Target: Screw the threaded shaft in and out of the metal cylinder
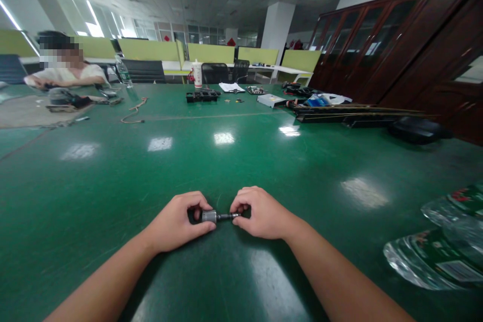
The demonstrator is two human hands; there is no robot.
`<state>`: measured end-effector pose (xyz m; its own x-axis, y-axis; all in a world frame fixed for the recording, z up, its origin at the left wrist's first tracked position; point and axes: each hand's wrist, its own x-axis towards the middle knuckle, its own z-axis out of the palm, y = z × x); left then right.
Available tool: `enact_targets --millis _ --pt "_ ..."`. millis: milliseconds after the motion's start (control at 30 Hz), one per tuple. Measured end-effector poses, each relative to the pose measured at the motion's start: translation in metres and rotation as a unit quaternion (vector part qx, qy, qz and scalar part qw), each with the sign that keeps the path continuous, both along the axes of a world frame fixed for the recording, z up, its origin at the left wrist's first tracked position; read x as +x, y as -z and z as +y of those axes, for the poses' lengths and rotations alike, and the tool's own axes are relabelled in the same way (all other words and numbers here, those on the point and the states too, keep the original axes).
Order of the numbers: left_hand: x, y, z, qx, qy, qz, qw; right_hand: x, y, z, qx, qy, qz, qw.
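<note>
A small grey metal cylinder with a thin dark shaft (pixel 222 216) lies crosswise just above or on the green tabletop; I cannot tell which. Thumb and fingers of my left hand (pixel 177 224) close around its thick grey end. At the other side, my right hand (pixel 260 214) pinches the tip of the shaft between thumb and fingertips. The middle of the shaft shows between both hands, while the two ends are partly hidden by fingers. The exact kind of part is too small to make out.
Large plastic bottles with green labels (pixel 433 256) lie at the right edge. Black rails (pixel 324 113), a silver box (pixel 270 100) and a black frame (pixel 202 96) rest farther back. A cord (pixel 134 110) and a seated person (pixel 71 73) are at the far left.
</note>
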<state>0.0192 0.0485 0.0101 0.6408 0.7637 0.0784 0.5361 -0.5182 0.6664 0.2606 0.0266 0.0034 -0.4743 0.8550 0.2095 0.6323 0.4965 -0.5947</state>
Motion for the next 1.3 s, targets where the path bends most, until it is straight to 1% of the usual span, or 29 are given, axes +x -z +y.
enact_targets --millis 100,233,600,733,833,967,1167,1300 --pt "0.000 0.001 0.001 -0.005 -0.002 -0.001 1.000 0.010 0.001 0.003 -0.034 0.026 0.001 0.999" --pt "0.000 0.001 0.002 -0.010 -0.006 -0.002 1.000 0.019 0.002 0.005 -0.047 0.044 0.000 0.998" --pt "0.000 -0.001 0.000 -0.011 -0.006 -0.002 1.000 0.015 0.000 0.004 -0.050 0.019 0.014 0.998" --pt "0.000 0.001 0.000 -0.006 -0.004 -0.003 1.000 0.007 0.003 0.002 -0.043 0.013 0.034 0.998" --pt "0.001 0.002 0.001 0.001 -0.001 -0.007 1.000 -0.008 0.007 0.001 -0.034 0.029 0.069 0.997" --pt "0.000 0.003 0.003 0.009 0.000 -0.029 1.000 -0.025 0.010 -0.001 -0.013 0.040 0.068 0.997" --pt "-0.001 0.002 0.003 -0.005 0.004 -0.045 0.999 -0.024 0.010 -0.002 0.006 0.029 0.054 0.998" --pt "0.000 0.002 0.003 -0.013 -0.007 -0.029 0.999 -0.023 0.011 -0.003 0.020 0.023 0.044 0.999"
